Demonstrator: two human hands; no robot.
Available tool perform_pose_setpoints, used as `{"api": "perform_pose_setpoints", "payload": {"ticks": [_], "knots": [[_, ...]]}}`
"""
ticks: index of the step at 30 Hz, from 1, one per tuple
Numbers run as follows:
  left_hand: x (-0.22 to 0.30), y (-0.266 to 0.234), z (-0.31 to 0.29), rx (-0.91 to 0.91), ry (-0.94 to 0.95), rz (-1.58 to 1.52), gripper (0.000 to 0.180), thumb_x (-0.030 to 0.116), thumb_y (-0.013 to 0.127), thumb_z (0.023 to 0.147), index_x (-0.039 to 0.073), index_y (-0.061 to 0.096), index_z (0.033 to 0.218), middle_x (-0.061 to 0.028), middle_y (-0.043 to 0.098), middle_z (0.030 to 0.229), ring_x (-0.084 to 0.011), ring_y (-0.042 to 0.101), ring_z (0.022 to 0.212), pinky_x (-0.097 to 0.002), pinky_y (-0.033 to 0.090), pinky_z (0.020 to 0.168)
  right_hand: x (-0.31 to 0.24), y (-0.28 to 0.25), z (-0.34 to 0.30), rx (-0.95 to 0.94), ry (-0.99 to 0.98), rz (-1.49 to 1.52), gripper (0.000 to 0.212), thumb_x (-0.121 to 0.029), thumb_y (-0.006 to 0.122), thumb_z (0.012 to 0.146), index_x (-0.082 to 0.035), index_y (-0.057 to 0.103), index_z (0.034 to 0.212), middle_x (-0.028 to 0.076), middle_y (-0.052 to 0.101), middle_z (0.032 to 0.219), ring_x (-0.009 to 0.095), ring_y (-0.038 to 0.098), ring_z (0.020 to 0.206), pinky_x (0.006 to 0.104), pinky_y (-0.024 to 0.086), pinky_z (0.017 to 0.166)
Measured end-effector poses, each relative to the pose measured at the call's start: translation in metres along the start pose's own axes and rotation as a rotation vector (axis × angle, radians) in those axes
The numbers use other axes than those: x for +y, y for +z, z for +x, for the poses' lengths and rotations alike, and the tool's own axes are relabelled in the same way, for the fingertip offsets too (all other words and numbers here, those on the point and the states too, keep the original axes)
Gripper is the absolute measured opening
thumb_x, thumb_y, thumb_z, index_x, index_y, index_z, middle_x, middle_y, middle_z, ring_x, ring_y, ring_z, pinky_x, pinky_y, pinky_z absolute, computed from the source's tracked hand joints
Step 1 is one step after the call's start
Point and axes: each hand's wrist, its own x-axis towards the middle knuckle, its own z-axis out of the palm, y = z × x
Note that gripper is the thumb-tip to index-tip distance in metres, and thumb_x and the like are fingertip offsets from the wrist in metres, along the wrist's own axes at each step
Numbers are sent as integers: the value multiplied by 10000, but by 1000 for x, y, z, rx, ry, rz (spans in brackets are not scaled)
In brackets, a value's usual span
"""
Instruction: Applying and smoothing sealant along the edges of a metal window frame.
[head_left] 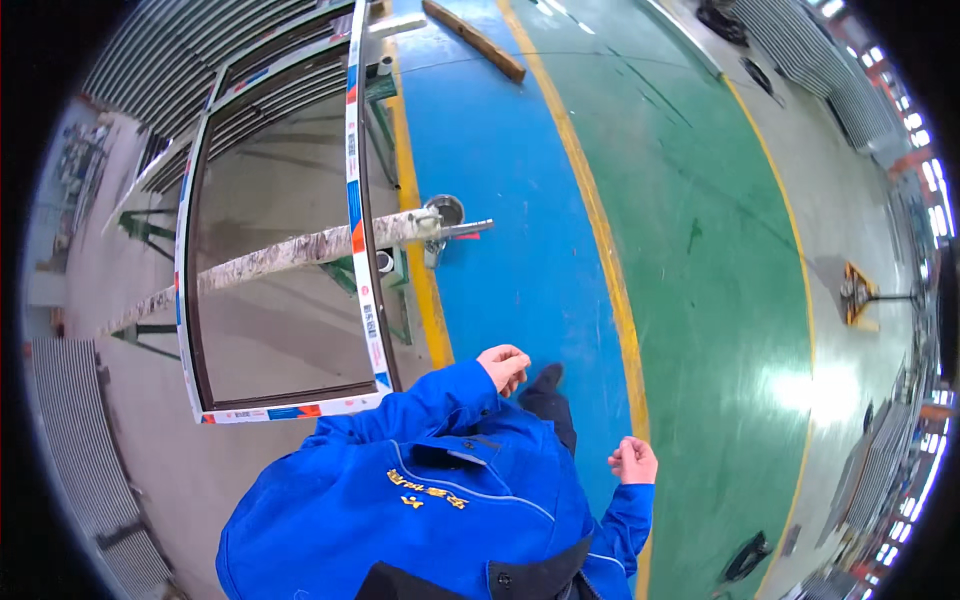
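Observation:
My left hand is in front of my body, its fingers curled in, and I see nothing in it. Nearest to it is the corner of a large rectangular window or door frame, dark inside and covered with white, blue and orange protective film. My right hand hangs over the green floor's yellow edge line, loosely closed, with no object showing. Neither hand touches the frame. Both arms are in blue work sleeves.
A beam with a mottled wrapping runs under the frame on green trestles. Beside its end stands a metal bucket. Farther off, a wooden beam lies on the blue floor. A yellow pallet truck stands at right.

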Motion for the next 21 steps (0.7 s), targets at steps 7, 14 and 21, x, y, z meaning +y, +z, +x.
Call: {"api": "perform_pose_setpoints", "payload": {"ticks": [7,14,21], "knots": [[49,-32,113,295,55,-51,292,339,599,847,50,602,814,-66,588,647,-158,525,505,-321,418,438,-135,11,178,-222,-239,-50,241,-146,628,859,22,562,1019,63,615,760,124,609,606,241,492,538],[45,-68,220,796,-35,-544,560,528,639,791,62,531,1083,-109,602,845,-209,571,632,-373,481,493,-290,78,280,-641,-416,-413,269,-190,622,865,41,574,993,81,633,777,136,631,632,256,481,529],[81,-98,270,1172,-32,-991,659,602,673,724,91,481,1093,-109,545,901,-235,546,737,-421,468,548,-395,149,362,-802,-481,-528,259,-153,624,871,71,566,988,94,632,775,137,609,626,270,510,571]]}}
